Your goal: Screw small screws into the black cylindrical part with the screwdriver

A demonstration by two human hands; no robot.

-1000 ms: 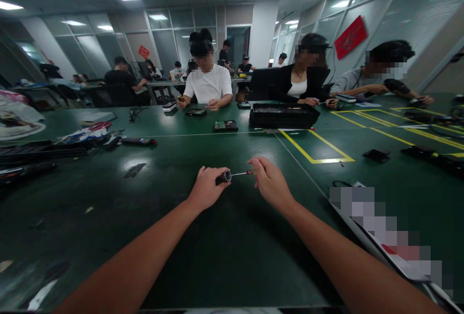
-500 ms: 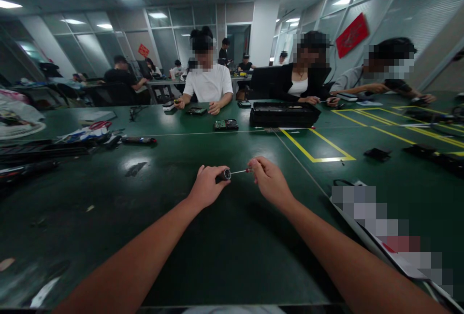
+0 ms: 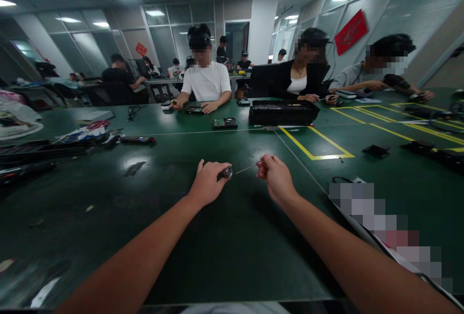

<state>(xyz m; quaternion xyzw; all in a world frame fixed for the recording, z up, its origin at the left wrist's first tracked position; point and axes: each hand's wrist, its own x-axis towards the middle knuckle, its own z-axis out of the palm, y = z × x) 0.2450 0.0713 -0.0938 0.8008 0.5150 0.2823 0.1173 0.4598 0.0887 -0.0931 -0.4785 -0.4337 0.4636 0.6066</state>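
My left hand (image 3: 208, 181) is closed around a short dark cylinder (image 3: 226, 172) whose round, light-rimmed end faces right and toward me. My fingers hide most of its body. Opposite it, my right hand (image 3: 277, 176) pinches the red handle of a thin screwdriver (image 3: 248, 167). The screwdriver's slim metal shaft points left at the cylinder's end, and its tip sits a small gap away from it. Both hands are held above the green table (image 3: 224, 256).
Across the table sit people, one in a white shirt (image 3: 206, 82). A circuit-board device (image 3: 225, 123) and a long black box (image 3: 283, 112) stand ahead. Tools and red-handled scissors (image 3: 98, 124) lie left. A blurred-out packet (image 3: 384, 232) lies right; yellow tape (image 3: 331, 157) marks the tabletop.
My right hand has moved right with the screwdriver, so its tip is farther from the cylinder. My left hand still holds the cylinder in nearly the same place.
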